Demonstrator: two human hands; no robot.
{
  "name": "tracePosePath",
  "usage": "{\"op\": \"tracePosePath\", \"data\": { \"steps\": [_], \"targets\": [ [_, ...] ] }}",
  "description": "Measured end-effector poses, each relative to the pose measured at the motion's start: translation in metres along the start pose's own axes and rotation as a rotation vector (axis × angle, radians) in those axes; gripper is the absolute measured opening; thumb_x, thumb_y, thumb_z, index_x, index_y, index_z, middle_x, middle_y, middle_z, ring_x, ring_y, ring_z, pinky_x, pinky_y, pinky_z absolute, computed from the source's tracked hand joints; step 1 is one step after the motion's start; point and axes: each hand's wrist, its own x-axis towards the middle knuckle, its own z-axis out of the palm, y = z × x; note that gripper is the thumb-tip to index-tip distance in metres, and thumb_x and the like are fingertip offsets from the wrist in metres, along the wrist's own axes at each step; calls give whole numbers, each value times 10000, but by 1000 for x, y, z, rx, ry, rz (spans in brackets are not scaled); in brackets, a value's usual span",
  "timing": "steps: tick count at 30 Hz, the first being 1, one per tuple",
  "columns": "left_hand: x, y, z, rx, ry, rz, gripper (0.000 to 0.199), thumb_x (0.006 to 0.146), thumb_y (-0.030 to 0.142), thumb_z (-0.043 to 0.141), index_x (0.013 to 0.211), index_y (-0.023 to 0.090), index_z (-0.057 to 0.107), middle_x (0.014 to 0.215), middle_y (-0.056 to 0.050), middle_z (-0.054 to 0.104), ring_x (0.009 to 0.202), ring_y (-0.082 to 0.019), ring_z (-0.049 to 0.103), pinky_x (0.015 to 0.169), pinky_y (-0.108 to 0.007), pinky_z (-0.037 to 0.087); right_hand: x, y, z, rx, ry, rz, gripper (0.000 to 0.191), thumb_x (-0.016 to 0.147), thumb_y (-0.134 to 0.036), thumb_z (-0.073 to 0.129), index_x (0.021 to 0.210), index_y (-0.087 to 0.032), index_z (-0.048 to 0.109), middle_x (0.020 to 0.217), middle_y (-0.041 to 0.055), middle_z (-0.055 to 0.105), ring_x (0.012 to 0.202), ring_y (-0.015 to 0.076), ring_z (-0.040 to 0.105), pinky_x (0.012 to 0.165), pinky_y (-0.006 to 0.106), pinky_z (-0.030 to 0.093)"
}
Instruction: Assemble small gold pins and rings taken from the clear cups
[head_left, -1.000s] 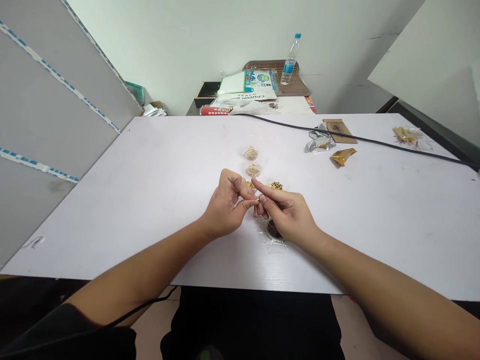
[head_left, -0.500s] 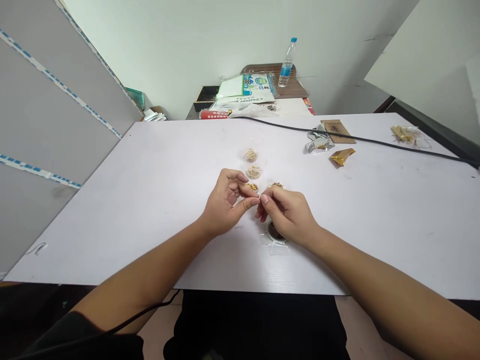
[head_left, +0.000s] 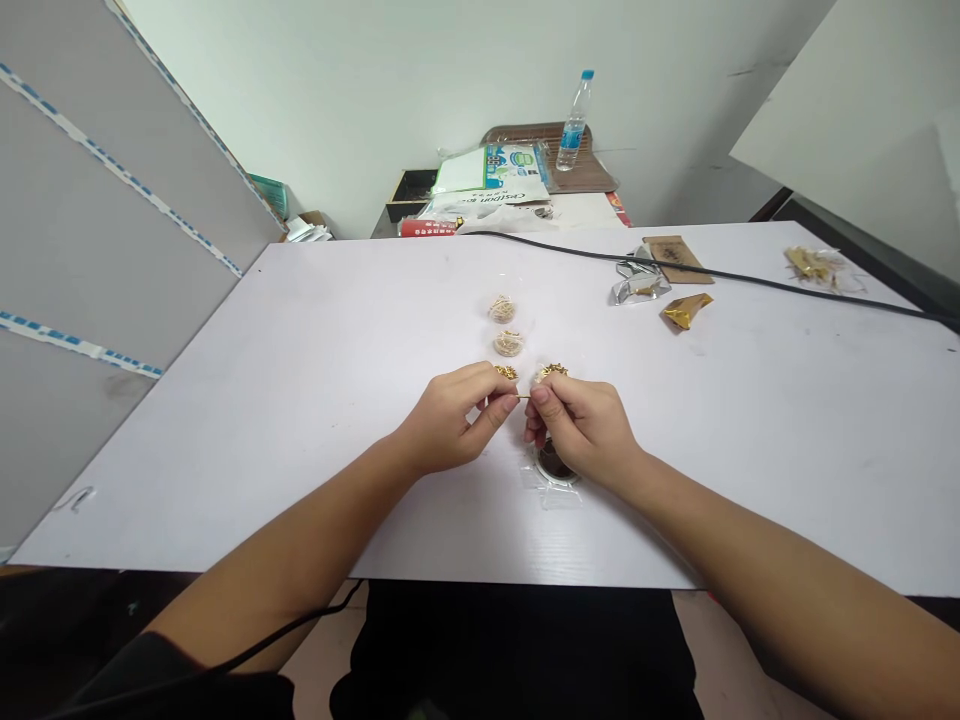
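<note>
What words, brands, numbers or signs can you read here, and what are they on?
"Cestbon", slightly blurred: on the white packaging behind the table; the smaller characters beside it are unreadable.
Red package: white characters, too blurred to read.
Bottle label: too small to read.
Brown packet: dark marks, unreadable.

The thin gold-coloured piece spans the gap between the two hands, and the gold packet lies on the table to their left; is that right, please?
Not quite: the head view shows the gold packet on the table to the right of the left hand and the right hand. The thin gold-coloured piece does span the gap between them.
</note>
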Motion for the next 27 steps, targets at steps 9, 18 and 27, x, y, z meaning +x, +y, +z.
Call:
{"op": "tracePosePath", "data": {
  "steps": [9,18,27],
  "targets": [
    [0,-5,-4,-32,-38,-7,102,894,119,512,816,148,570,722,-28,587,666,-108,515,626,-237,440,2,2,-11,-76,-141,-135,284,1035,-264,370,833,-166,543,701,32,633,574,110,597,589,253,481],
    [3,-2,-4,-21,-71,8,118,866,96,501,774,163,532,673,-4,544,660,-110,470,638,-238,426,5,8,-16,-240,-200,-296,172,938,-133,425,784,-184,482,621,-11,530,533,101,466,531,231,372],
    [0,1,-5,25,-115,-27,97,836,96,506,768,164,517,660,16,522,575,-80,429,539,-205,367,4,7,-13,-171,-216,-196,276,955,-185,421,685,-174,476,553,-21,497,503,88,451,525,220,359]
  ]
}}
